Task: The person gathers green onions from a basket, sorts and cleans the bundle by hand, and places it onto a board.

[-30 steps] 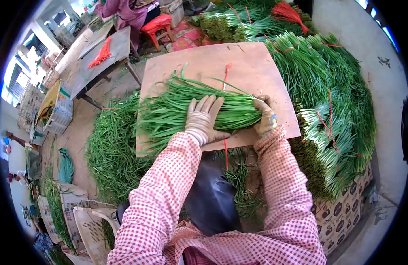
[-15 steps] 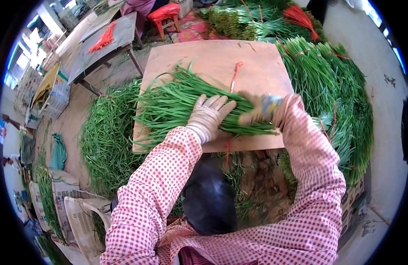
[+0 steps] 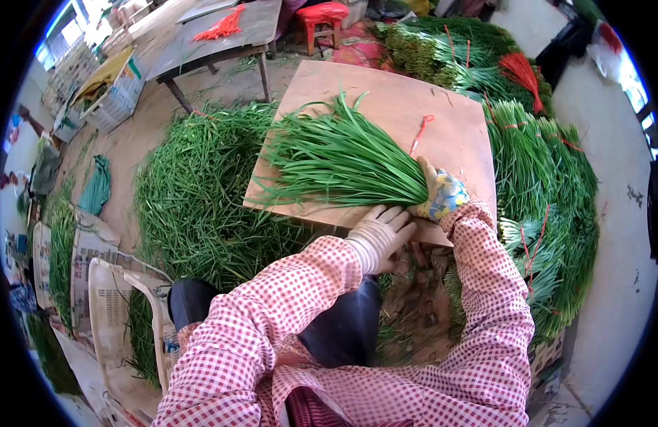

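Note:
A loose bunch of long green leaves [image 3: 343, 160] lies on the tan board [image 3: 393, 92], its tips fanned out to the left. My right hand [image 3: 441, 192], in a glove with a blue and yellow patch, is closed round the narrow right end of the bunch. At the board's front edge is my left hand [image 3: 382, 235], in a pale glove, just below that end; its fingers are bent and partly hidden, and its grip is unclear. Behind the bunch a red tie [image 3: 420, 135] lies across the board.
Tied green bundles [image 3: 528, 164] are stacked on the right. A heap of loose leaves [image 3: 201, 185] lies left of the board. Farther back stand a dark table [image 3: 251, 32] with red ties and a red stool [image 3: 322, 14]. A white crate [image 3: 122, 320] stands at lower left.
My left hand has come off the top of the leaves and moved to the board's front edge. My right hand has closed round the bunch's end. The view has shifted.

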`<state>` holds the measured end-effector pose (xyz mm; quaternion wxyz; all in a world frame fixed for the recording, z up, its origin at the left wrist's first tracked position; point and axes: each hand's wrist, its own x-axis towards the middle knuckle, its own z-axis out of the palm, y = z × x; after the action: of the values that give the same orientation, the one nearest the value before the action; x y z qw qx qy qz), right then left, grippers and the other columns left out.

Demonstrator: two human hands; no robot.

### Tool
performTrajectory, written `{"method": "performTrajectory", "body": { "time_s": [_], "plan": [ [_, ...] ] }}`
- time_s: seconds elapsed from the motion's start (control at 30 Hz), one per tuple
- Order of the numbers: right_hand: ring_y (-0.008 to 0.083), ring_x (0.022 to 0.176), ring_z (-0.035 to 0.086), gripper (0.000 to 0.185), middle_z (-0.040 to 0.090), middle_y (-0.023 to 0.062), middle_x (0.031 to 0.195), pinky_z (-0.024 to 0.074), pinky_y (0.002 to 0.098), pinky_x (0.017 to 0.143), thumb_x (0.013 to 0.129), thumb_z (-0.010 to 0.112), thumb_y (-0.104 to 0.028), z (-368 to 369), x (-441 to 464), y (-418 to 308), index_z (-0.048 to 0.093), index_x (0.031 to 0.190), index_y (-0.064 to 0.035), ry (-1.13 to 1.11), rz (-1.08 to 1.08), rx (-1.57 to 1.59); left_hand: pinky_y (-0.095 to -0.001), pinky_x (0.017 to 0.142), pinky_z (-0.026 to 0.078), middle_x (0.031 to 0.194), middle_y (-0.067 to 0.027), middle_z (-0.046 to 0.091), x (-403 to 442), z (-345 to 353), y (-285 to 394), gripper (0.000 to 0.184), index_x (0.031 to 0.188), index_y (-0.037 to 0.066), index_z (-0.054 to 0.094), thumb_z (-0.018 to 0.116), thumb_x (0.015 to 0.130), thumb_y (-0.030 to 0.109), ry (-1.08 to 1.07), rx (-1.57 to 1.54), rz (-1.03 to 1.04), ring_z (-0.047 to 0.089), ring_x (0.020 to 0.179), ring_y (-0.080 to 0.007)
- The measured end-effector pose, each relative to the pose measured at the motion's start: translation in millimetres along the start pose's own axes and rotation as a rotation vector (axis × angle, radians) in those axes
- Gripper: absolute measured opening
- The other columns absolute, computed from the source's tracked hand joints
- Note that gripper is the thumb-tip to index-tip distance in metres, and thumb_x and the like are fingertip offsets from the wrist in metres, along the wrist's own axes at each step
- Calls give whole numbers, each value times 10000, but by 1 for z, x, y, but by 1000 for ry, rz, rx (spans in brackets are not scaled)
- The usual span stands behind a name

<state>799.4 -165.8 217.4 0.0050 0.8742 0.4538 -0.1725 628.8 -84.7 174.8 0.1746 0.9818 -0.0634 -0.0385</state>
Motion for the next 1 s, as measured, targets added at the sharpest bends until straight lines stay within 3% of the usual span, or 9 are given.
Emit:
{"method": "performTrajectory", "body": {
  "time_s": [0.13,0.3,0.33,0.57,0.67,0.83,0.9,0.93,1.0],
  "plan": [
    [362,1150,542,974,541,207,1256,447,391,978,668,772,-372,-7,14,4,256,1451,-106,-17,43,-4,-453,1147,125,1483,-207,277,-5,24,-18,1070,1425,38,288,761,580,494,-61,16,30,203,1402,-341],
    [351,1139,553,986,576,218,1210,451,400,963,670,786,-395,-18,46,8,271,1441,-58,96,105,-29,-446,1149,121,1496,-189,266,-6,19,-19,1092,1439,36,267,752,588,516,-91,26,45,201,1406,-331],
    [391,1171,519,1048,502,271,1282,435,407,983,649,796,-441,-12,48,10,244,1449,-49,66,91,2,-444,1150,119,1499,-186,260,-6,21,-19,1098,1441,36,261,753,588,520,-86,3,38,198,1408,-327],
    [429,1267,408,1126,312,292,1426,371,402,1053,613,798,-513,11,19,5,213,1462,-61,211,-46,-276,-453,1147,121,1499,-200,245,-4,26,-17,1111,1440,23,248,751,586,526,-113,7,33,197,1407,-331],
    [423,1302,365,1154,304,297,1430,346,420,1073,585,827,-479,-8,35,9,214,1452,-27,22,-40,-98,-482,1130,156,1459,-206,297,-6,39,-22,1059,1401,7,315,753,577,508,32,-75,98,235,1384,-344],
    [422,1286,387,1125,316,291,1423,351,413,1075,583,840,-430,13,40,20,231,1444,-38,118,-102,-115,-482,1128,157,1407,-181,367,-9,32,-33,947,1351,24,401,753,589,461,67,-178,128,279,1353,-352],
    [415,1266,408,1108,363,268,1397,368,417,1062,578,849,-402,15,40,17,243,1439,-57,199,-72,-64,-465,1087,248,1283,-158,496,-11,23,-45,800,1282,58,492,747,612,413,65,-533,225,373,1287,-341],
    [397,1224,456,1077,428,242,1349,397,417,1038,579,861,-341,20,41,17,259,1430,-70,274,-122,-69,-443,966,390,1104,-142,597,-25,30,-45,607,1199,88,566,716,662,328,125,-815,53,512,1123,-335],
    [382,1185,496,1025,469,220,1313,426,412,1010,580,868,-255,13,32,-17,295,1407,-64,209,-105,113,-439,882,428,1019,-133,619,-61,38,-26,496,1132,92,593,688,684,283,334,-811,-61,552,1019,-337]
  ]
}}
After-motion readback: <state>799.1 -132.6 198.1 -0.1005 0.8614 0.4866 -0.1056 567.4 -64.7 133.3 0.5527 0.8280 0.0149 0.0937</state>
